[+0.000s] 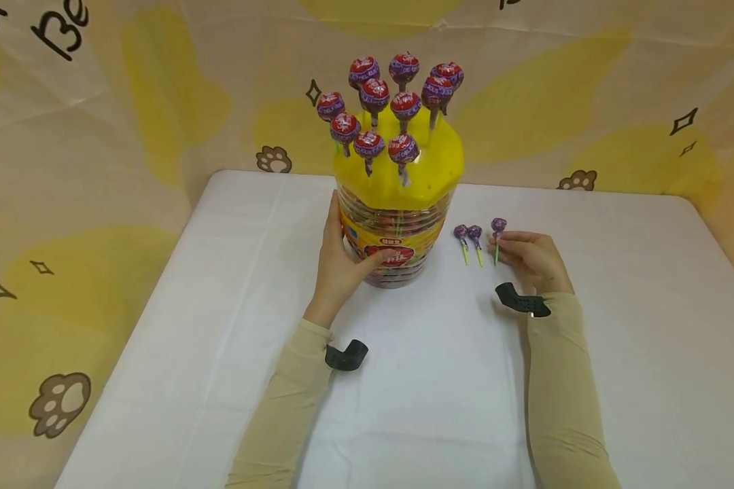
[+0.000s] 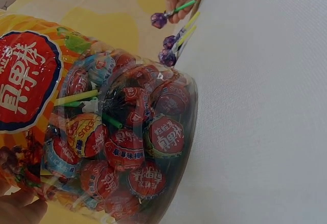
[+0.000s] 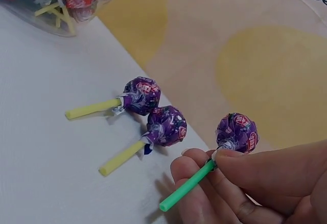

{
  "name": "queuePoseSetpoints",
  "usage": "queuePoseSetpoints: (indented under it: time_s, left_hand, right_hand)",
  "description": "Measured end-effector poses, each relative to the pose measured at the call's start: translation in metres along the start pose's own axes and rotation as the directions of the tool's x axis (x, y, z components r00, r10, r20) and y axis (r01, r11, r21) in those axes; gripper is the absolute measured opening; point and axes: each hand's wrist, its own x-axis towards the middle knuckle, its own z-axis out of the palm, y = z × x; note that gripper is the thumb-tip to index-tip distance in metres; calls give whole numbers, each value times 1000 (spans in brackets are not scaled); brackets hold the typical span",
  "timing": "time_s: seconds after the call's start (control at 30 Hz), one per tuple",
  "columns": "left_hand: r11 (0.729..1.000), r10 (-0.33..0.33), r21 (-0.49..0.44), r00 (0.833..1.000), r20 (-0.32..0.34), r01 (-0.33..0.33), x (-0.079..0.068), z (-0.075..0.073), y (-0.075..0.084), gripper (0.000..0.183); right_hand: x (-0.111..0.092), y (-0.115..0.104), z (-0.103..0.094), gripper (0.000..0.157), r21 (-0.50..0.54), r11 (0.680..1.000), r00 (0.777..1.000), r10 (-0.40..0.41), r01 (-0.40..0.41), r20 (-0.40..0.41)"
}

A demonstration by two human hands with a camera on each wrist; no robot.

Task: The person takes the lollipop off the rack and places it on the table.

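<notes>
A clear plastic jar full of wrapped lollipops stands at the table's far side under a yellow lid. Several purple-and-red lollipops stick up out of that lid. My left hand grips the jar's left side, thumb across the front label. To the right of the jar, my right hand pinches a purple lollipop with a green stick between thumb and fingers. Two more purple lollipops with yellow sticks lie side by side on the table, between jar and right hand.
A white cloth covers the table. Behind and to the left hangs a yellow-and-cream patterned backdrop with paw prints. Each wrist carries a black camera mount.
</notes>
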Motion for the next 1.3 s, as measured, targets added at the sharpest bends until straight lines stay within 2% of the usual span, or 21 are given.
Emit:
queuePoseSetpoints:
  time_s: [0.23,0.47,0.6,0.73,0.87,1.0,1.13,1.3]
  left_hand:
    - [1000,-1,-4,1000,3,1,0,0,0,109]
    - [1000,-6,-11,1000,5,6,0,0,0,109]
    - [1000,-6,-1,1000,1,6,0,0,-1,109]
    - [1000,-5,7,1000,-5,5,1,0,0,108]
    - [1000,2,6,1000,-9,-2,1,1,0,108]
    - [1000,10,5,1000,-8,-10,1,1,0,108]
    - [1000,16,5,1000,-7,-16,1,1,-1,108]
    - [1000,19,6,1000,-6,-19,1,0,-1,108]
  right_hand:
    - [3,5,-1,11,-84,995,996,46,-53,-80]
    - [8,9,2,12,-136,991,993,-2,-15,-119]
    - [10,12,4,26,-199,980,985,-8,-27,-170]
    - [12,13,4,35,-237,971,983,-16,-28,-181]
    - [11,13,4,23,-226,974,983,-23,-19,-181]
    - [11,13,3,20,-217,976,984,-21,-18,-176]
    - [11,12,3,24,-245,969,982,-16,-31,-186]
    - [11,11,4,10,-305,951,979,-15,-49,-204]
